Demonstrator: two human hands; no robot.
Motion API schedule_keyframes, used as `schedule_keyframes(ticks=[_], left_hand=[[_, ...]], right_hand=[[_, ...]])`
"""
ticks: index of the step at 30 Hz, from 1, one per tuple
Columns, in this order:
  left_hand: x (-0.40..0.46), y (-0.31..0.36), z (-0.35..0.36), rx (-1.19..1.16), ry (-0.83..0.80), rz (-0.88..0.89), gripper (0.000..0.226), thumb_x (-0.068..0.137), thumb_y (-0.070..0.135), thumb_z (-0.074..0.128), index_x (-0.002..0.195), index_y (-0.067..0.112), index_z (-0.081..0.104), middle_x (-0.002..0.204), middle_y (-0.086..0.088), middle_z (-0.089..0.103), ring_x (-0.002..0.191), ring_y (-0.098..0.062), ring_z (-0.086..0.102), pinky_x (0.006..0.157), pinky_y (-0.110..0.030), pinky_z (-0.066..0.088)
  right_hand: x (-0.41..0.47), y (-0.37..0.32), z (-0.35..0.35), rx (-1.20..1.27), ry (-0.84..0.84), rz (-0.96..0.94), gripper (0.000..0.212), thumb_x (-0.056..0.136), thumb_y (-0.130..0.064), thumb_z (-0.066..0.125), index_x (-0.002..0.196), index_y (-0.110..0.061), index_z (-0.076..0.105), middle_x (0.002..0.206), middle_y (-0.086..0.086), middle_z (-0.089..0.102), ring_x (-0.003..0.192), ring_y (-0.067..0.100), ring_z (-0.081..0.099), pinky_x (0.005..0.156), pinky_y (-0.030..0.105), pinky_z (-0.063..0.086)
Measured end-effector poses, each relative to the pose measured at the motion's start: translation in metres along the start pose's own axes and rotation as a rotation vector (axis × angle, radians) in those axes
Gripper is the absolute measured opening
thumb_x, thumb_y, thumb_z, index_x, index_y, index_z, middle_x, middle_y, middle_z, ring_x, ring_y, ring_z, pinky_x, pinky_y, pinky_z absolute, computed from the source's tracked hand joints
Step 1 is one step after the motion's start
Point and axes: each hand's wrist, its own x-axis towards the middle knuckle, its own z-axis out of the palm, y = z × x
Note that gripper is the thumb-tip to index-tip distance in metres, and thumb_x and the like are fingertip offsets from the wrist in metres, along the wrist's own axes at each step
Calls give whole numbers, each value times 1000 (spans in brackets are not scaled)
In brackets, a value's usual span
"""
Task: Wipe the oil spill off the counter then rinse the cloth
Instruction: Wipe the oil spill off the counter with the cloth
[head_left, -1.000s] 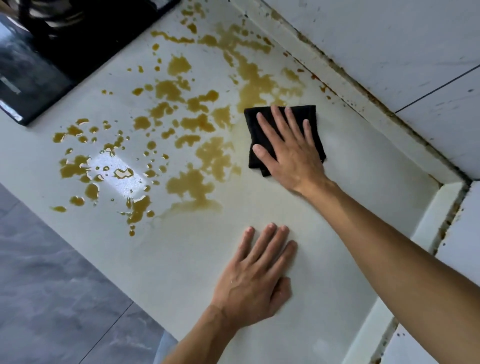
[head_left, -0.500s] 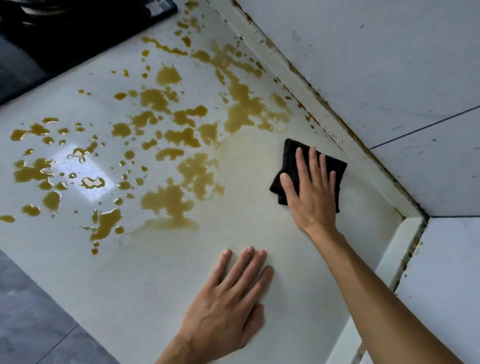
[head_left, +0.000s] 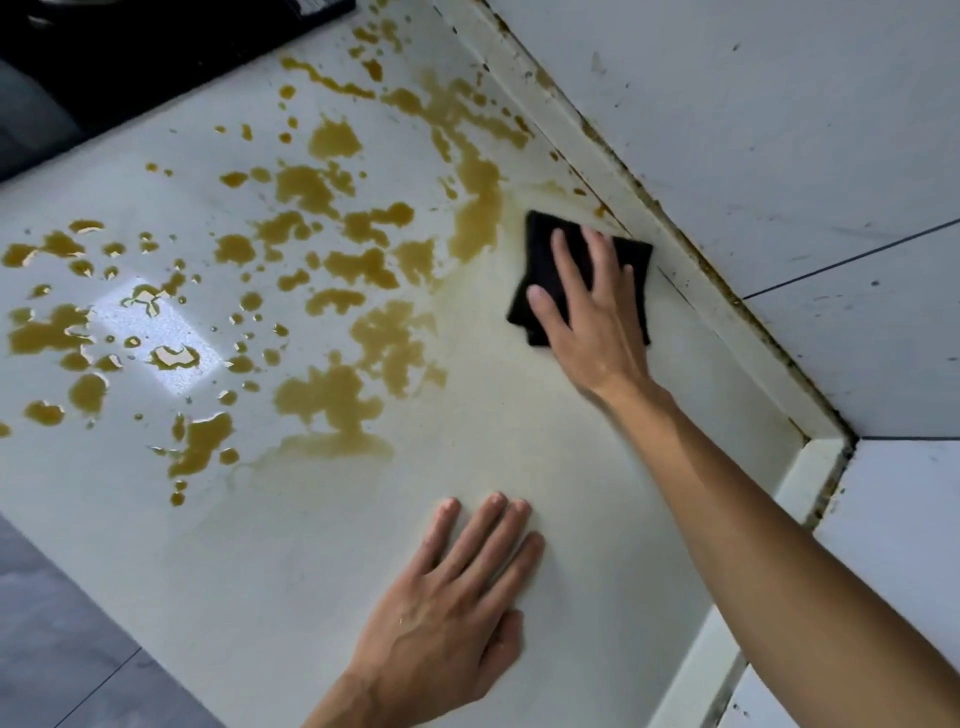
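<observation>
head view: my right hand (head_left: 597, 322), fingers flat and spread on the cloth (head_left: 540, 260), has slid it back up beside the oil (head_left: 332, 260); most remains beyond my fingertips; left hand (head_left: 457, 613) flat on the counter (head_left: 260, 571).

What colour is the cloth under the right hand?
Black, plain with no pattern. The cloth shows clearly in the head view.

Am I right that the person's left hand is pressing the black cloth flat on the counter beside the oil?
Not quite: in the head view it is the right hand that presses the black cloth flat on the counter beside the oil. The left hand lies flat on bare counter, nearer the person.
</observation>
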Motion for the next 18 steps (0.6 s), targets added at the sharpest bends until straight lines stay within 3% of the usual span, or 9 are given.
schedule_keyframes(ticks=[3, 7, 12, 18], left_hand=[[-1, 0, 1, -6, -1, -5, 73, 95, 45, 63, 161, 17, 48, 178, -11, 26, 165, -32, 25, 128, -60, 26], [-1, 1, 6, 1, -2, -5, 75, 94, 44, 63, 162, 17, 47, 178, -11, 24, 166, -32, 23, 130, -61, 21], [-2, 1, 8, 12, -5, 0, 76, 94, 44, 62, 163, 17, 45, 179, -12, 23, 166, -33, 22, 132, -60, 17], [-1, 0, 3, 17, -1, 8, 73, 95, 42, 62, 162, 15, 47, 178, -12, 26, 165, -33, 25, 128, -62, 25]], right_hand=[[-49, 48, -7, -21, 31, 120, 70, 107, -65, 23, 168, -30, 18, 175, 4, 14, 164, 27, 5, 131, 57, 8], [-65, 68, -7, -21, 41, 209, 72, 106, -66, 19, 168, -31, 13, 177, -3, 9, 164, 20, 2, 133, 51, 6], [-13, 47, -9, -12, 39, 104, 70, 109, -59, 26, 169, -27, 13, 177, 1, 9, 164, 18, 3, 133, 49, 8], [12, 25, -4, -5, -1, 26, 71, 107, -64, 21, 169, -32, 5, 178, -3, 0, 164, 16, -5, 133, 47, -2]])
